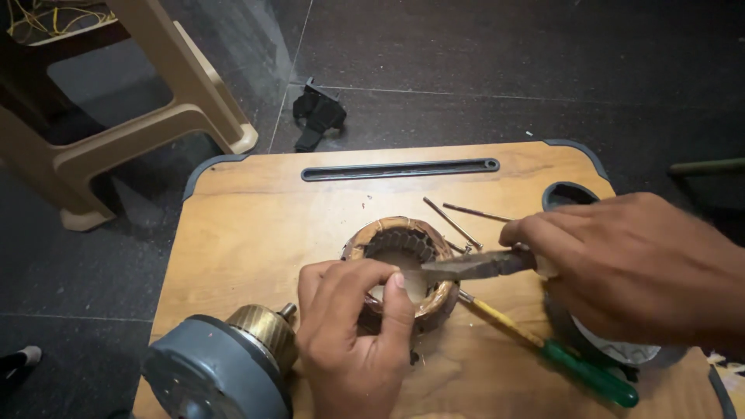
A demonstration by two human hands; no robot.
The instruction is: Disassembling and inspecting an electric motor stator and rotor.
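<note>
Head view looks down on a small wooden surface [256,233] with rounded corners, a dark rim and a long dark slot [400,168] along its far edge. Near the middle sits the stator [403,268], a ring of stacked metal wrapped in coppery, tape-bound windings with a toothed bore. The left hand [353,334] grips its near rim, fingers [341,278] curled together over the top and the thumb pressed at the inner edge. The right hand [632,268] comes in from the right, its fingers closed around the handle of dark steel pliers [473,266], whose tapered nose reaches over the ring to the bore, just beside the left thumb. Under the pliers a screwdriver [555,353] lies slantwise, yellow shaft and glossy green handle, its tip close to the ring's right side. Two thin metal rods [454,221] lie just beyond the ring. At the near left corner a grey, smooth, round housing [213,372] with a brassy ribbed end overhangs the edge, close to the left wrist. The surface's left half and the far strip before the slot lie bare. Beyond it, on dark floor tiles, stand a beige plastic stool [155,101] and a small black part [317,115].
</note>
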